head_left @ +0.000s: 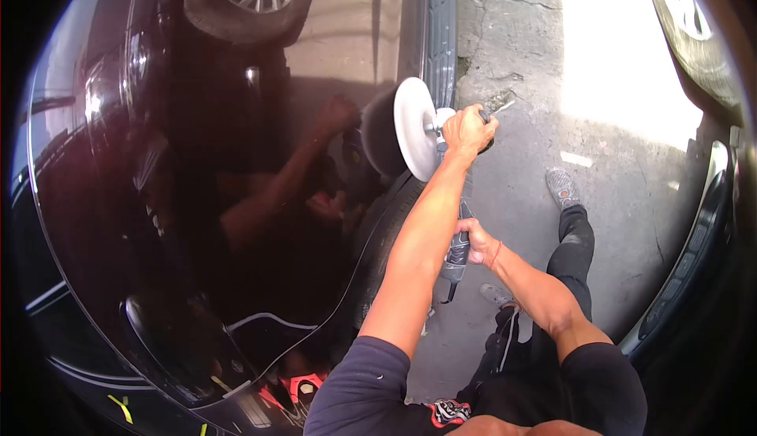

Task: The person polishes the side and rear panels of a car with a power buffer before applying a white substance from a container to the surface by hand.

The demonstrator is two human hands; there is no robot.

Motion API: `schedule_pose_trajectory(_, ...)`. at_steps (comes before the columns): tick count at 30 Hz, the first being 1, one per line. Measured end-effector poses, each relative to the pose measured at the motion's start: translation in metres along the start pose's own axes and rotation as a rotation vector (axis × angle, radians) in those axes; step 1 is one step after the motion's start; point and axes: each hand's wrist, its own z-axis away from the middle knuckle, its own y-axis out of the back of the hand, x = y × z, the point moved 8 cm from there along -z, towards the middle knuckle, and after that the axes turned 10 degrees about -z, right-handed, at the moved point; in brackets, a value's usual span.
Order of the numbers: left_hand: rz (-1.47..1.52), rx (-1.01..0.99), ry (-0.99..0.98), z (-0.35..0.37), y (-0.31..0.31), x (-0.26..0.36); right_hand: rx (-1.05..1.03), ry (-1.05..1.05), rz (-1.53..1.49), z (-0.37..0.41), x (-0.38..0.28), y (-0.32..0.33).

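A power polisher [455, 261] with a round white pad [414, 129] is held in both hands. My left hand [468, 131] is wrapped round the front, close behind the pad. Further back, my right hand [476, 241] grips the grey body near its cord end. The pad stands on edge, its face turned to the dark maroon car panel [300, 144]. Whether it touches the paint cannot be made out. The glossy panel mirrors the pad and my arms.
A dark sill [442, 34] runs along the car's lower edge. Another vehicle's wheel [694, 26] and dark bumper [686, 262] are at the right. My shoes stand on the grey concrete floor [520, 57]. Red and black objects [303, 389] lie at the bottom.
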Motion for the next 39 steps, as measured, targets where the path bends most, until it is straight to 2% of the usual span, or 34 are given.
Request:
schedule_pose_trajectory(3, 0.075, -0.051, 0.007, 0.016, -0.016, -0.007, -0.059, -0.025, 0.035, 0.017, 0.011, 0.008)
schedule_pose_trajectory(4, 0.079, -0.036, 0.024, 0.03, -0.011, -0.007, -0.006, -0.087, -0.007, 0.019, 0.026, 0.025)
schedule_pose_trajectory(5, 0.08, -0.016, 0.043, 0.046, 0.001, -0.007, 0.003, -0.132, 0.032, 0.022, 0.044, 0.033)
schedule_pose_trajectory(7, 0.126, 0.105, 0.015, 0.082, 0.047, -0.007, 0.016, -0.03, 0.147, 0.026, 0.062, 0.043)
schedule_pose_trajectory(8, 0.118, 0.146, 0.051, 0.097, 0.069, -0.014, 0.005, -0.062, 0.189, 0.024, 0.08, 0.054)
schedule_pose_trajectory(10, 0.19, 0.542, -0.085, 0.14, 0.139, -0.013, -0.052, 0.2, 0.328, 0.024, 0.083, 0.059)
schedule_pose_trajectory(11, 0.185, 0.581, -0.05, 0.159, 0.161, -0.015, -0.059, 0.172, 0.372, 0.028, 0.089, 0.056)
schedule_pose_trajectory(13, 0.281, 0.815, -0.11, 0.212, 0.224, -0.02, -0.143, 0.374, 0.677, 0.059, 0.095, 0.003)
schedule_pose_trajectory(15, 0.267, 0.889, -0.076, 0.265, 0.264, -0.034, -0.221, 0.353, 0.86, 0.068, 0.116, -0.022)
schedule_pose_trajectory(17, 0.265, 0.986, -0.093, 0.32, 0.296, -0.043, -0.287, 0.441, 1.221, 0.081, 0.138, -0.031)
schedule_pose_trajectory(18, 0.245, 1.004, -0.083, 0.346, 0.296, -0.05, -0.386, 0.463, 1.176, 0.091, 0.153, -0.039)
schedule_pose_trajectory(20, 0.231, 1.09, -0.069, 0.405, 0.306, -0.066, -0.238, 0.402, 1.312, 0.093, 0.179, -0.02)
schedule_pose_trajectory(21, 0.203, 1.092, -0.056, 0.432, 0.304, -0.074, -0.189, 0.153, 1.417, 0.089, 0.193, 0.009)
schedule_pose_trajectory(22, 0.19, 1.109, -0.023, 0.46, 0.304, -0.08, -0.278, 0.232, 1.473, 0.091, 0.202, 0.021)
schedule_pose_trajectory(23, 0.176, 1.103, 0.009, 0.486, 0.3, -0.087, -0.222, 0.086, 1.536, 0.099, 0.216, 0.023)
schedule_pose_trajectory(25, 0.149, 1.132, 0.063, 0.524, 0.299, -0.093, -0.262, 0.189, 1.609, 0.111, 0.233, 0.017)
schedule_pose_trajectory(26, 0.178, 1.144, 0.039, 0.533, 0.299, -0.095, -0.233, 0.151, 1.566, 0.113, 0.239, 0.028)
schedule_pose_trajectory(28, 0.194, 1.119, 0.025, 0.537, 0.301, -0.099, -0.196, 0.138, 1.529, 0.114, 0.241, 0.033)
schedule_pose_trajectory(30, 0.223, 1.149, -0.025, 0.516, 0.308, -0.097, -0.257, 0.331, 1.567, 0.117, 0.228, 0.002)
schedule_pose_trajectory(34, 0.283, 1.222, -0.127, 0.441, 0.328, -0.075, -0.193, 0.372, 1.514, 0.117, 0.157, -0.047)
schedule_pose_trajectory(35, 0.319, 1.251, -0.166, 0.415, 0.333, -0.067, -0.225, 0.559, 1.472, 0.123, 0.142, -0.087)
schedule_pose_trajectory(38, 0.356, 1.29, -0.166, 0.331, 0.356, -0.039, -0.112, 0.423, 1.482, 0.115, 0.072, -0.109)
schedule_pose_trajectory(39, 0.356, 1.27, -0.174, 0.304, 0.359, -0.03, -0.155, 0.45, 1.464, 0.114, 0.056, -0.122)
